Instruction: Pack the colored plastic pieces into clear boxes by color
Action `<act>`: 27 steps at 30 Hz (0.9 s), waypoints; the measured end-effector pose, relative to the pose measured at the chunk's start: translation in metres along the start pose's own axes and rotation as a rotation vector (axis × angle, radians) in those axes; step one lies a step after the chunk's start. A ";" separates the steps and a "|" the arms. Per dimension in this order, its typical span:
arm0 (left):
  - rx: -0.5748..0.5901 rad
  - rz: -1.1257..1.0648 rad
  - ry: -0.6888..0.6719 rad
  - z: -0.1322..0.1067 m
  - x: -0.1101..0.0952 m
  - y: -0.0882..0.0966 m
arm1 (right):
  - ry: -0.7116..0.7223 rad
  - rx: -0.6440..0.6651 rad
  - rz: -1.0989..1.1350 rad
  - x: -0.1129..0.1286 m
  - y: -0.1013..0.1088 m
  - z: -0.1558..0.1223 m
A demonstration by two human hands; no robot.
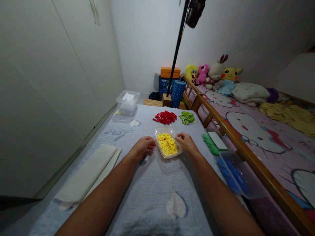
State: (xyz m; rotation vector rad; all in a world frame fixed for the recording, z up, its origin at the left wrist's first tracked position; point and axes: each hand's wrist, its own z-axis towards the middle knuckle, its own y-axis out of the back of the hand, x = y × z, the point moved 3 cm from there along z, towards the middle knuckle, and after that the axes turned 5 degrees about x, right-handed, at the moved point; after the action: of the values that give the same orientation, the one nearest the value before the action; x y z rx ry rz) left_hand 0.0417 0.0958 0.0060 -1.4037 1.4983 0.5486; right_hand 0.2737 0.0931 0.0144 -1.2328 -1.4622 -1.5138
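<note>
Between my hands is a clear plastic container (162, 154), tilted a little and holding many small yellow pieces (167, 144). My left hand (146, 145) is closed at its left rim, fingers curled and the thumb against the edge. At the right rim, my right hand (184, 141) pinches the container between thumb and fingers. Just beyond it lies a pile of red pieces (166, 117). A smaller heap of light-green pieces (187, 117) sits to the right of the red pile.
Stacked clear containers (128, 100) stand at the table's far left. A folded cream cloth (93, 173) lies on the left. Along the right edge are a green-filled container (214, 142) and a blue-filled container (236, 175), beside the wooden bed rail (226, 131). A black pole (176, 55) rises behind.
</note>
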 end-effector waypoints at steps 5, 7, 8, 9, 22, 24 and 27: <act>-0.015 0.027 -0.003 0.007 0.003 -0.008 | -0.013 0.041 -0.094 -0.003 0.014 -0.002; -0.030 0.030 -0.010 0.008 0.004 -0.008 | -0.038 0.074 -0.105 -0.002 0.015 -0.004; -0.033 0.028 -0.013 0.008 0.004 -0.008 | -0.054 0.091 -0.103 -0.001 0.014 -0.005; -0.035 0.024 -0.020 0.007 0.004 -0.009 | -0.067 0.103 -0.101 -0.001 0.014 -0.006; -0.149 0.125 -0.175 0.017 0.007 0.005 | -0.039 0.072 -0.166 -0.011 0.042 0.036; -0.179 0.167 -0.241 0.017 0.003 0.016 | 0.007 -0.071 -0.259 -0.015 0.057 0.060; -0.254 0.208 -0.328 0.019 -0.001 0.031 | 0.045 -0.256 -0.456 -0.019 0.075 0.101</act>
State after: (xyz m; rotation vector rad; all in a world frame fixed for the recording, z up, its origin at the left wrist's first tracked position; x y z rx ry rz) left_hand 0.0195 0.1197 -0.0097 -1.2763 1.3468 1.0771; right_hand 0.3664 0.1798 0.0125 -1.0375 -1.6323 -2.0710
